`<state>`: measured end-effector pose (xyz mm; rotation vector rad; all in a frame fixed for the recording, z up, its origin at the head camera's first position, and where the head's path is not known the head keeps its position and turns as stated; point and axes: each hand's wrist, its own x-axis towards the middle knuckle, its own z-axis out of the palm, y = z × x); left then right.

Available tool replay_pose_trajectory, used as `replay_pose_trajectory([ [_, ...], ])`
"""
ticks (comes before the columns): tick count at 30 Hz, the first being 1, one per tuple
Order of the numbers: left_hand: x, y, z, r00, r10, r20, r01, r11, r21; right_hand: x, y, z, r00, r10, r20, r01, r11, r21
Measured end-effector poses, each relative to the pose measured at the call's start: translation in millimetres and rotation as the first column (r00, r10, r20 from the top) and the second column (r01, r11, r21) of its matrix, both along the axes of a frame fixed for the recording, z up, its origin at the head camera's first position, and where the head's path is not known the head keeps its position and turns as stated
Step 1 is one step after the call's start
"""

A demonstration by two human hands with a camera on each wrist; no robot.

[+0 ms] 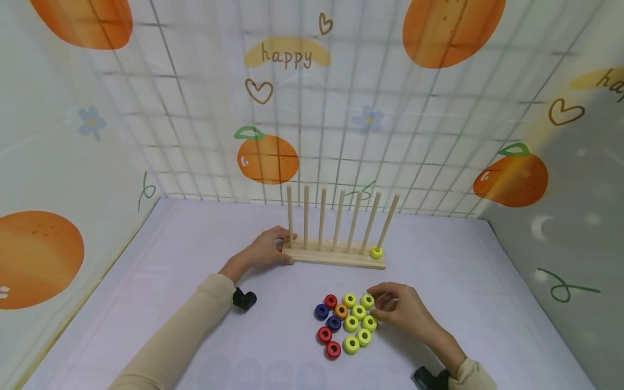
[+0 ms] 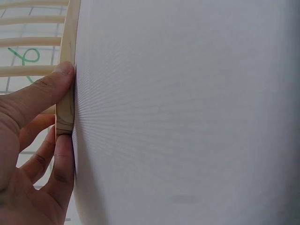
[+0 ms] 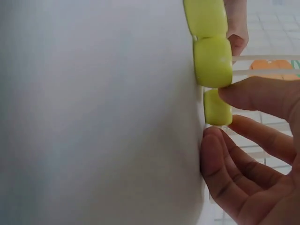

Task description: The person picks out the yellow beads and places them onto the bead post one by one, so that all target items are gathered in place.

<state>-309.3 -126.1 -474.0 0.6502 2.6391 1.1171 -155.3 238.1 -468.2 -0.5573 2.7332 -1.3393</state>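
Observation:
A wooden peg stand [image 1: 336, 259] with several upright pegs stands at the back of the table. My left hand [image 1: 265, 249] grips its left end, thumb on the front edge; the left wrist view shows the thumb and fingers about the base [image 2: 67, 103]. One yellow bead [image 1: 376, 253] sits at the foot of the rightmost peg. Nearer the front lies a group of loose ring beads, where my right hand [image 1: 402, 310] pinches the far right yellow bead [image 3: 218, 108] between thumb and fingers. That bead appears to rest on the table.
Beside the pinched bead lie several other yellow beads [image 1: 351, 329], three red beads [image 1: 333, 355], two dark blue beads [image 1: 321, 316] and an orange bead [image 1: 341, 316]. Patterned cloth walls [image 1: 205, 119] enclose the white table [image 1: 185, 233] at the back and sides.

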Motion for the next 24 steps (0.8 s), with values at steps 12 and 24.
replay_pose_trajectory([
  [12, 0.9, 0.3, -0.3, 1.0, -0.002, -0.003, 0.002, 1.0, 0.01, -5.2, -9.0, -5.7, 1.0, -0.014, -0.005, 0.014, 0.999, 0.034],
  [24, 1.1, 0.4, -0.3, 1.0, -0.007, -0.016, 0.007, 1.0, -0.009, -4.5, -9.1, -5.1, 1.0, -0.008, -0.007, 0.008, 1.0, 0.029],
])
